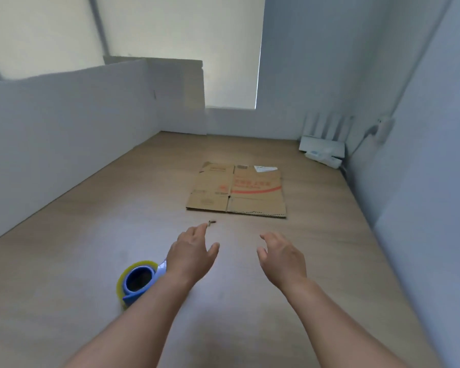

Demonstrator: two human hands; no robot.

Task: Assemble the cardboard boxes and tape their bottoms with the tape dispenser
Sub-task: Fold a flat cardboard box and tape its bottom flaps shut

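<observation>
A flattened cardboard box (pixel 237 191) with red printing lies on the wooden tabletop, ahead of both hands. My left hand (pixel 193 252) hovers over the table with relaxed fingers and holds nothing. My right hand (pixel 280 257) hovers beside it, fingers loosely bent, also empty. Both hands are short of the box and apart from it. A blue tape dispenser (pixel 138 281) with a yellowish roll stands on the table just left of my left wrist, partly hidden by the forearm.
A small dark scrap (pixel 211 222) lies between the hands and the box. White partition walls (pixel 72 123) bound the table on the left and right. A white router and a packet (pixel 323 151) sit in the far right corner, by a wall socket (pixel 383 127).
</observation>
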